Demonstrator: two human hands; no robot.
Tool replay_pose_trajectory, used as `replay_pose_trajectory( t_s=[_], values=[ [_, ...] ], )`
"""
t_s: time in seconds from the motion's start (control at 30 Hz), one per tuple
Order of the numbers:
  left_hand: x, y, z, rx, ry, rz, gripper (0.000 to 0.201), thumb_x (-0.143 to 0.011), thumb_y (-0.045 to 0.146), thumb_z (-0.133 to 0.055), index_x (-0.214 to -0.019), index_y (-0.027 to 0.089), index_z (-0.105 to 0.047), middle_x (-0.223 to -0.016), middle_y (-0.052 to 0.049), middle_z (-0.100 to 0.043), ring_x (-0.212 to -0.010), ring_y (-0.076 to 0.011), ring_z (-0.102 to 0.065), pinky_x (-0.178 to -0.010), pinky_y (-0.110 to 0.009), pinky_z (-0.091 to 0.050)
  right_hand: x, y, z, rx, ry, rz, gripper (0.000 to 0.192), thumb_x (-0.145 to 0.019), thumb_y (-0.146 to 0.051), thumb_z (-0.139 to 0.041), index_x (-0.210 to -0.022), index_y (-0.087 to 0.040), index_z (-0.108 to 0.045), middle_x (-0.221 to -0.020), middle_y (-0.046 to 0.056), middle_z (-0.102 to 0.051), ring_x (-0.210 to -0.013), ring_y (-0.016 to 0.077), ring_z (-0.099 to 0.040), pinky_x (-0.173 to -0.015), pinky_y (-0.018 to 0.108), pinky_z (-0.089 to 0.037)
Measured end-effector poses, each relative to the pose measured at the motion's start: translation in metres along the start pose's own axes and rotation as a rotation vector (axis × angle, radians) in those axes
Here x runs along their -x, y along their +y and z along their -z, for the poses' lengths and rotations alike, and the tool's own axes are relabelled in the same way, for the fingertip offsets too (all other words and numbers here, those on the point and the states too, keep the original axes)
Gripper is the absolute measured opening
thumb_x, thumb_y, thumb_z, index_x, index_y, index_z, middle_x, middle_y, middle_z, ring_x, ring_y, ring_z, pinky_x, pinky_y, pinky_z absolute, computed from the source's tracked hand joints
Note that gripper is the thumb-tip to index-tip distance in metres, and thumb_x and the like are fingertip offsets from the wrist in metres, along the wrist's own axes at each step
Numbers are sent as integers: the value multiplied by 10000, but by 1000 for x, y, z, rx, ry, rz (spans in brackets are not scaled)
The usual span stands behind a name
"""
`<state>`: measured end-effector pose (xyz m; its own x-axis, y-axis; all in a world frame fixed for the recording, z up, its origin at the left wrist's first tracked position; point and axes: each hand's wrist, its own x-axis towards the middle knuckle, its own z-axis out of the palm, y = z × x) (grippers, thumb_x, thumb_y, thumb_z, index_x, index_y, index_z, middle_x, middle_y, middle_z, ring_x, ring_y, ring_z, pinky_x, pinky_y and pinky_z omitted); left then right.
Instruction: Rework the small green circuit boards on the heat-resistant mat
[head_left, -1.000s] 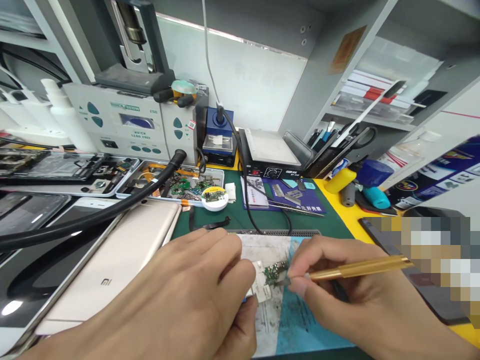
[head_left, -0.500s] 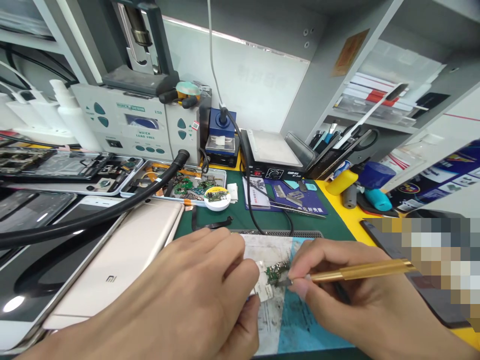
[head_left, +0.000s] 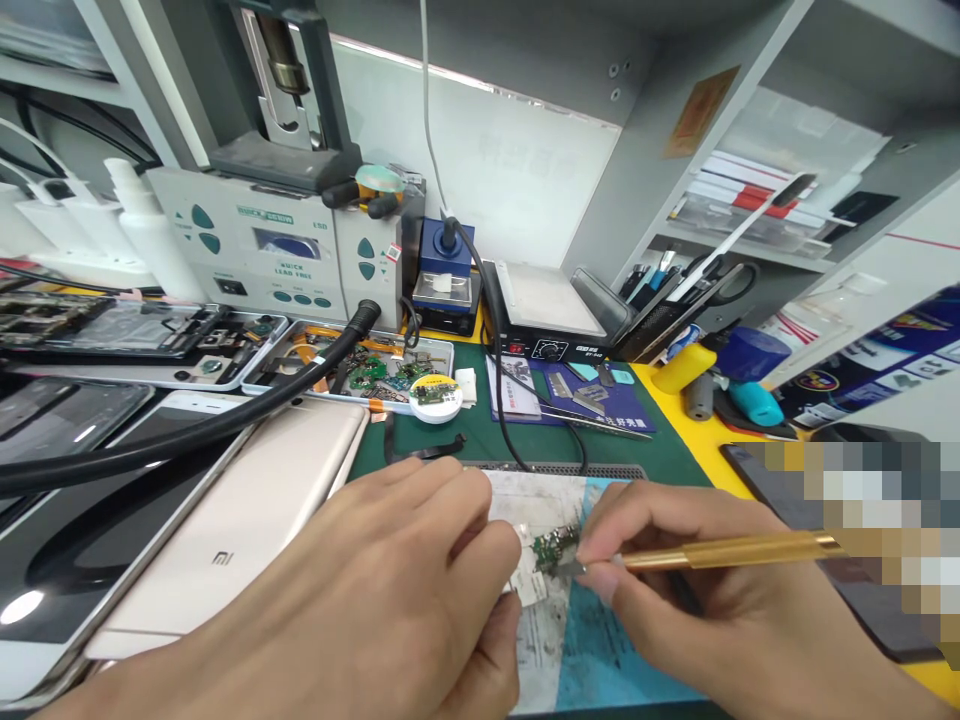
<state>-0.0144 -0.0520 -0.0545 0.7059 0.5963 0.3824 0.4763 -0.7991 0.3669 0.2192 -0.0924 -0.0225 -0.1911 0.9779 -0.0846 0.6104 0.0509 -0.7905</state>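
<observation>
Small green circuit board [head_left: 553, 548], thin and studded with tiny components, lies near the middle of a worn white-and-blue work mat [head_left: 600, 640] at the front of a cluttered repair bench. It sits between the person's two hands. The left hand [head_left: 390, 590] rests palm down on the mat, its fingertips curled close around the board's left edge and a small white piece beside it, apparently pinning them in place; the exact contact is hidden by the fingers. The right hand [head_left: 675, 580] pinches a slim brass-coloured metal tool [head_left: 720, 550] like a pen, thumb and forefinger narrow around its front end, the tip touching the board's right edge.

The board looks very light, stiff and fragile. It probably slides easily on the mat, so it seems best held by its bare edges, away from the components and any thin ribbon parts.

Left of the hands lies a gold-backed smartphone [head_left: 240, 520], face down, with a thick black flexible hose [head_left: 225, 415] crossing above it. Behind stand a grey soldering station with buttons [head_left: 255, 260], a metal tray of small green parts [head_left: 352, 370] and a round white tin [head_left: 436, 397].
</observation>
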Motion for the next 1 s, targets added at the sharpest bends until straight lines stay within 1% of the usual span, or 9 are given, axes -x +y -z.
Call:
replay_pose_trajectory(
  t_s=[0.07,0.2,0.33,0.43,0.57,0.73,0.87,0.93,1.0],
  values=[
    [0,-1,-1,-2,-2,-8,117,-866,192,-616,-792,254,-551,-771,15,-513,-683,-212,-466,-591,-373,-387,0,-1,-1,-1,7,3,112,-881,-261,-651,-775,-234,-672,-664,-4,-623,-543,130,-507,-440,209,-404],
    [-4,-1,-1,-5,16,-41,106,-868,174,-610,-813,249,-561,-789,7,-529,-696,-220,-477,-587,-374,-383,1,-3,-3,-24,50,-43,126,-880,-277,-646,-765,-235,-673,-647,-15,-598,-517,118,-473,-426,210,-376],
    [-6,0,1,-3,9,-18,132,-853,164,-624,-786,251,-552,-771,12,-520,-696,-220,-477,-593,-370,-378,1,-2,-1,-13,-2,-36,98,-884,-280,-651,-809,-232,-693,-689,2,-634,-546,131,-502,-443,215,-392],
    [-5,2,1,4,5,-32,130,-852,159,-620,-782,248,-556,-765,12,-517,-690,-215,-475,-594,-366,-375,0,-2,0,-21,-26,-16,52,-855,-243,-672,-812,-221,-693,-704,9,-653,-548,131,-519,-458,214,-405],
    [-6,1,1,-1,8,-31,125,-863,148,-595,-780,238,-564,-767,1,-517,-704,-220,-477,-602,-367,-376,-1,-5,-1,-47,19,-6,39,-813,-199,-683,-778,-215,-688,-675,4,-645,-534,129,-513,-461,219,-389],
    [-7,0,1,9,2,-40,121,-864,158,-606,-783,236,-560,-774,3,-521,-700,-217,-480,-595,-368,-378,-2,-6,-2,-60,7,-22,51,-800,-173,-687,-767,-212,-687,-664,-3,-630,-523,123,-507,-456,214,-393],
    [-7,1,0,-2,21,-34,126,-860,140,-601,-789,235,-557,-775,4,-522,-693,-217,-479,-593,-369,-378,-2,-5,-2,-81,44,27,67,-790,-158,-697,-757,-214,-710,-661,-8,-635,-521,116,-526,-454,200,-396],
    [-7,2,0,-2,24,-24,139,-857,124,-597,-787,236,-553,-772,6,-522,-693,-219,-482,-591,-369,-377,-1,-5,-2,-75,33,15,52,-806,-181,-698,-768,-214,-713,-669,-2,-642,-520,118,-520,-453,203,-396],
    [-7,2,-1,-10,19,-20,141,-864,129,-597,-785,236,-550,-771,6,-521,-697,-220,-484,-596,-372,-381,0,-4,-2,-59,9,-27,67,-840,-237,-689,-781,-217,-712,-651,-1,-627,-504,116,-476,-436,209,-371]
  ],
)
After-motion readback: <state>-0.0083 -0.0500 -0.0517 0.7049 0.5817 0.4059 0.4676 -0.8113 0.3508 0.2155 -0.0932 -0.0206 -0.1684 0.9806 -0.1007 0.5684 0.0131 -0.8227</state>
